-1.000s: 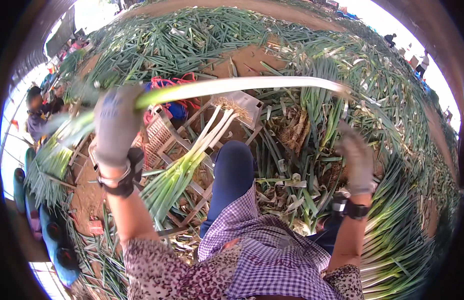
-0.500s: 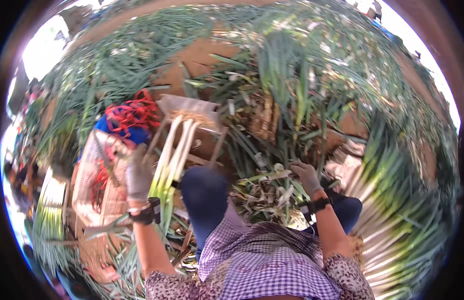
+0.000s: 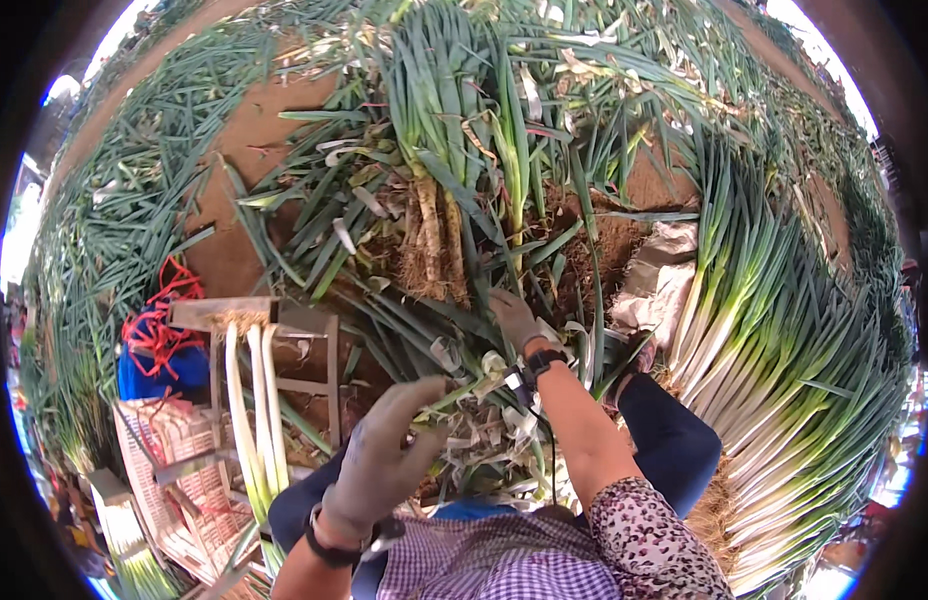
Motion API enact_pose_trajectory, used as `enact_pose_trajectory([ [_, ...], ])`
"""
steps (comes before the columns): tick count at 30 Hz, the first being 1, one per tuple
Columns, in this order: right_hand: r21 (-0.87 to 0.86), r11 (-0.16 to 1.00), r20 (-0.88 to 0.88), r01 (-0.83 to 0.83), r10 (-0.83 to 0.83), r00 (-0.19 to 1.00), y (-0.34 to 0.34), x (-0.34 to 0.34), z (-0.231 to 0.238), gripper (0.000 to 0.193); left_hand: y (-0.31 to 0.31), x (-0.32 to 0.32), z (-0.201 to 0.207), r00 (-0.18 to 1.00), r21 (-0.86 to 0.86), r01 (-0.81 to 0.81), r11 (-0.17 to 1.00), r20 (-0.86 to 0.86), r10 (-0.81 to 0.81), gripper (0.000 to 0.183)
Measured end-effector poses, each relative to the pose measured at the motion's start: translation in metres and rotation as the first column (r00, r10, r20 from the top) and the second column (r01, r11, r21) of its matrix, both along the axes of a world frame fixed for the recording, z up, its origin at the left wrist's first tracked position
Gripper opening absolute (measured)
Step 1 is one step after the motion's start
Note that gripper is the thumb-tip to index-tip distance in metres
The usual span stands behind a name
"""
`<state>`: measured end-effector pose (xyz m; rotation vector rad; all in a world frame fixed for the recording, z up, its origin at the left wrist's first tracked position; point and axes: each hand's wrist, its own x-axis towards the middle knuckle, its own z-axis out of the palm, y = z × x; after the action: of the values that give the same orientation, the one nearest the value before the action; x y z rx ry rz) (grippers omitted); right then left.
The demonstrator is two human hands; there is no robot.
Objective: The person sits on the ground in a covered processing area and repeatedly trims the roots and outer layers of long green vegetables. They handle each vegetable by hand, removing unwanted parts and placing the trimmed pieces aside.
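Observation:
My left hand [image 3: 379, 460], in a pale work glove, is raised over my lap, its fingers curved and apart with nothing between them. Farther forward, my gloved right hand [image 3: 514, 318] reaches into the leaf litter, fingers stretched out at the lower end of a single green leek [image 3: 514, 190]. Just left of that stalk lies a bunch of untrimmed leeks [image 3: 434, 100] with brown roots. On the left, a few cleaned white leeks [image 3: 261, 400] lean against a small wooden stand [image 3: 304, 318], roots at its top bar.
A large row of cleaned leeks [image 3: 774, 400] fans out on the right beside a crumpled sack [image 3: 659, 275]. Left of me are a woven basket [image 3: 174, 450], a blue bundle [image 3: 164, 370] and red ties [image 3: 164, 320]. Peeled leaves [image 3: 484, 455] cover the ground before me.
My left hand has moved right from beside the basket and cleaned leeks to above my lap. My right hand has reached farther forward and left. The view has turned rightward.

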<state>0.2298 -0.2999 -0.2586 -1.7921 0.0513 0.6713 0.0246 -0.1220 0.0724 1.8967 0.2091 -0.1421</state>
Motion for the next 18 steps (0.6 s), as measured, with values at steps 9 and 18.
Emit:
enact_pose_trajectory([
  [9, -0.704, 0.709, -0.108, -0.032, -0.063, 0.992, -0.031, 0.071, -0.049, 0.039, 0.0, 0.037, -0.003, 0.991, 0.184, 0.079, 0.98, -0.12, -0.058, 0.046],
  [18, -0.168, 0.983, -0.232, -0.067, 0.026, 0.972, -0.014, 0.048, 0.02, 0.025, -0.009, 0.04, -0.005, 0.988, 0.201, 0.054, 0.978, -0.155, -0.022, 0.043],
])
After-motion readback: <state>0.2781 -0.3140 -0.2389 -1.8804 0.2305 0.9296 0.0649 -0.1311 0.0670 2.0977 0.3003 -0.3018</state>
